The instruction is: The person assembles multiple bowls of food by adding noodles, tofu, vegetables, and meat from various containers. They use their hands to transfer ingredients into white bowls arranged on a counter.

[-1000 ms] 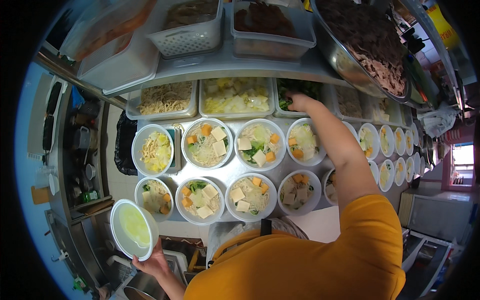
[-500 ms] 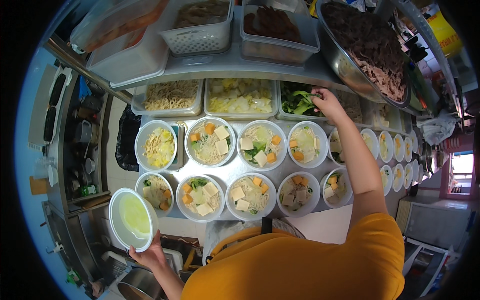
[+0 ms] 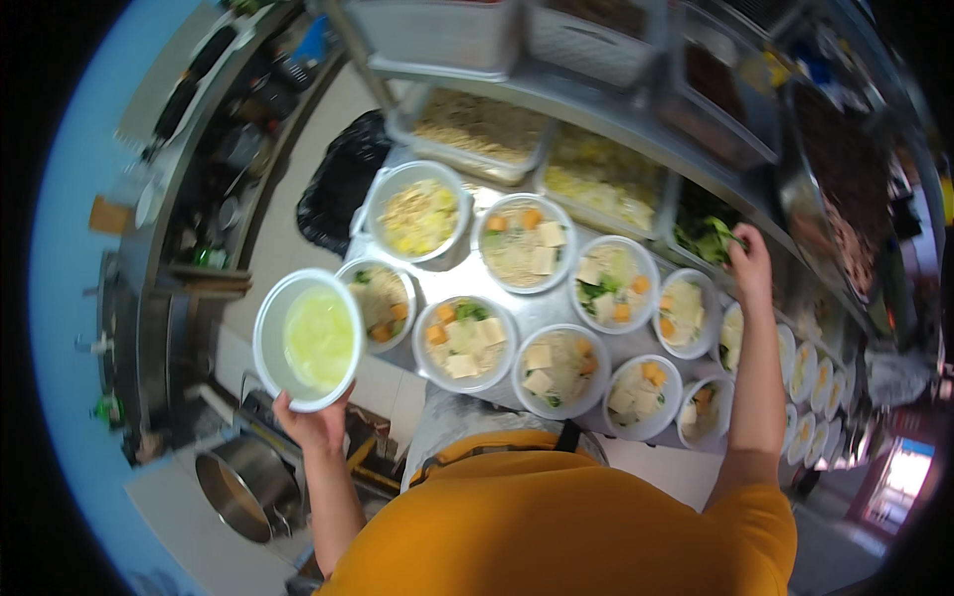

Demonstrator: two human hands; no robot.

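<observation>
- Left hand (image 3: 316, 425): cupped under a white bowl (image 3: 307, 339) of pale yellow broth, fingers closed on its near rim; bowl held level, off the worktop's (image 3: 542, 316) left edge.
- Just right of that grip: filled bowl of noodles with orange cubes (image 3: 379, 302), on the worktop's near-left corner.
- Below the same grip: steel pot (image 3: 245, 487) on a lower surface, well apart from the held bowl.
- Right hand (image 3: 749, 262): reaching into the tray of leafy greens (image 3: 708, 232) at the back of the worktop, fingers bent down onto the leaves; whether pinched shut on any, not discernible.
- Left of that grip: tray of pale yellow shreds (image 3: 596, 181), then tray of noodles (image 3: 477, 129), side by side under the steel shelf (image 3: 596, 99).
- Nearer than that grip: two rows of white bowls with noodles, tofu squares and orange cubes, among them one with greens (image 3: 608, 285) and one just beside the wrist (image 3: 684, 314).
- Further right of the grip: line of small bowls (image 3: 810, 372) along the worktop, blurred.
- Foreground: orange shirt (image 3: 566, 531) of the person.
</observation>
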